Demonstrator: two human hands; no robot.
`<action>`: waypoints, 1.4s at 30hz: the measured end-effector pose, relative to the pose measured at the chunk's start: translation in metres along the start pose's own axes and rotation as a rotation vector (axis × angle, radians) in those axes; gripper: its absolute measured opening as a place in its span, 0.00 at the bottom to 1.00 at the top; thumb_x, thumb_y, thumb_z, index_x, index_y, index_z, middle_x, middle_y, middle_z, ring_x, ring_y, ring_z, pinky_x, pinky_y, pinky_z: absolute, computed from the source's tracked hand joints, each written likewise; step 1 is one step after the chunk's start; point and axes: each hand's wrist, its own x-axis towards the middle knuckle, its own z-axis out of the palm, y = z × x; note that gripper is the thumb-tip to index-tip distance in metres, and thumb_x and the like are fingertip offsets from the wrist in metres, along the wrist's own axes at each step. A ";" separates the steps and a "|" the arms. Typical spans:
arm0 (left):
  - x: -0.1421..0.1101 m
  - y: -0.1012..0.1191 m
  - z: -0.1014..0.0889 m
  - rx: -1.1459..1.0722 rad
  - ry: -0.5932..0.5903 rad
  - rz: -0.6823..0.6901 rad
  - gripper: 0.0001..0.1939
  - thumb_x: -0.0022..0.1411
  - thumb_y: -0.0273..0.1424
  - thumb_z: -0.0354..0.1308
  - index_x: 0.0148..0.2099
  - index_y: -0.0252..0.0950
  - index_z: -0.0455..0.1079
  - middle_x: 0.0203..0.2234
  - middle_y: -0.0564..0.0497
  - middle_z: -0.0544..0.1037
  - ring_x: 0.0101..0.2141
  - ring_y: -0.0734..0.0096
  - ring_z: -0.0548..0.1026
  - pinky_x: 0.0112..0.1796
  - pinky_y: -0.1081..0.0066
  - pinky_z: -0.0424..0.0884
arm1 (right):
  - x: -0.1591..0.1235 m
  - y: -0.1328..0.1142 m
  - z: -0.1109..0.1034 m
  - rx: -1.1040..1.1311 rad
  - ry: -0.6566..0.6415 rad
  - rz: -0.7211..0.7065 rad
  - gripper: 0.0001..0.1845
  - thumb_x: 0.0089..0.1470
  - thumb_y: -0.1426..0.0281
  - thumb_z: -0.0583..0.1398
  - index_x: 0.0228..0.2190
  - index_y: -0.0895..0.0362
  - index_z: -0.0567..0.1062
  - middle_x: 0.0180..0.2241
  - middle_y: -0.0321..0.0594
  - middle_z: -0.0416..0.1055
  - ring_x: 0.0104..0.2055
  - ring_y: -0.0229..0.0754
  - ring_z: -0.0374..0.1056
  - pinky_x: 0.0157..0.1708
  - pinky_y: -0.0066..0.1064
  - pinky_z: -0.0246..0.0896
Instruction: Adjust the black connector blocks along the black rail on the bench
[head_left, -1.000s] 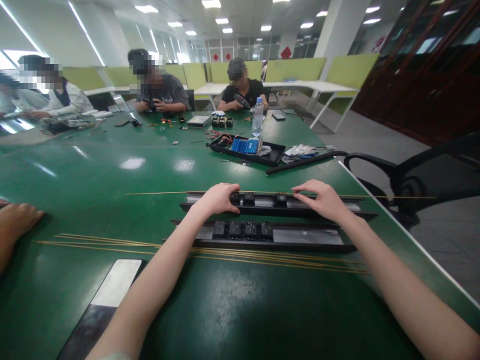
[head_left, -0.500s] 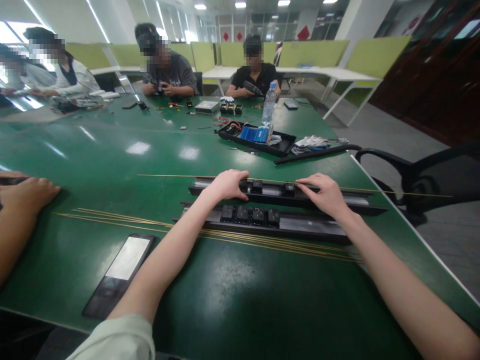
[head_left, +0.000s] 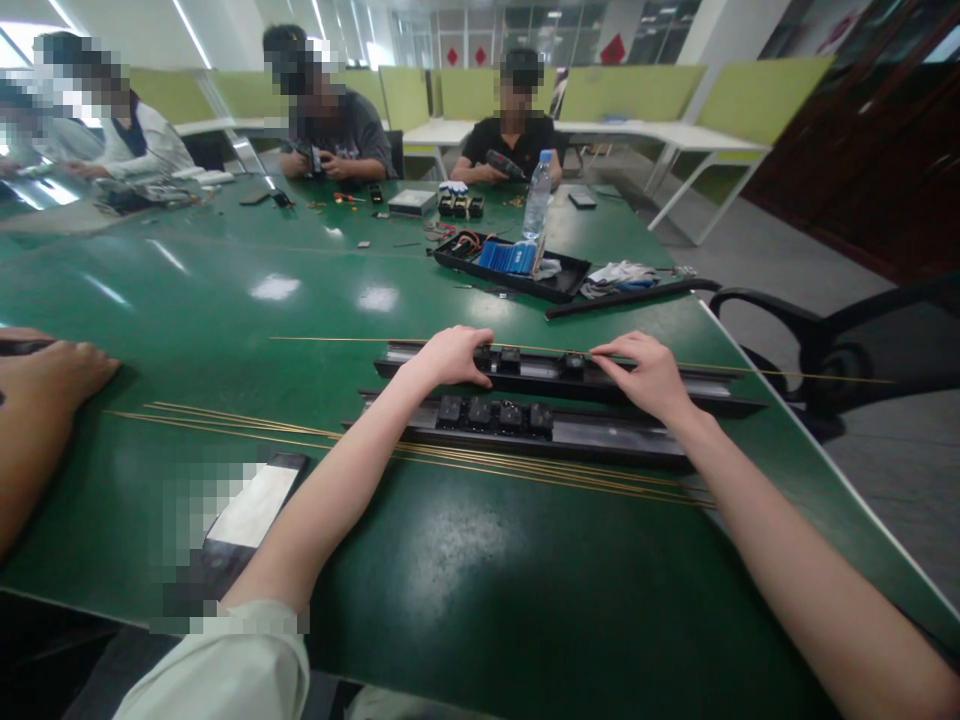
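Left hand [head_left: 454, 356] curled over the far rail [head_left: 540, 382] — its grip cannot be confirmed. Right hand [head_left: 641, 372] pinches the thin brass rod [head_left: 540, 349] along that rail's far side. Advisable: brace the rail, keep the rod unbowed.

We can read no words or numbers in this workroom: the white marking [head_left: 520, 260] on the blue packs [head_left: 498, 256] in the tray [head_left: 568, 288] is too small, and red diamond signs [head_left: 613, 49] at the back are too blurred.
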 end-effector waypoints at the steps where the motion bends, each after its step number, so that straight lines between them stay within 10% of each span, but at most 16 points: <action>1: 0.000 0.000 0.000 -0.002 -0.004 -0.003 0.31 0.45 0.47 0.72 0.48 0.38 0.72 0.41 0.44 0.81 0.41 0.53 0.78 0.38 0.64 0.69 | 0.000 0.000 -0.001 -0.001 -0.006 0.000 0.13 0.61 0.61 0.59 0.37 0.52 0.83 0.35 0.43 0.80 0.40 0.48 0.72 0.45 0.43 0.67; 42: 0.001 -0.001 0.000 0.003 -0.013 0.002 0.30 0.45 0.49 0.72 0.46 0.39 0.71 0.39 0.45 0.81 0.40 0.53 0.78 0.37 0.65 0.69 | -0.002 0.045 -0.077 -0.009 -0.392 0.370 0.17 0.54 0.51 0.63 0.34 0.50 0.82 0.36 0.38 0.81 0.40 0.50 0.75 0.46 0.41 0.66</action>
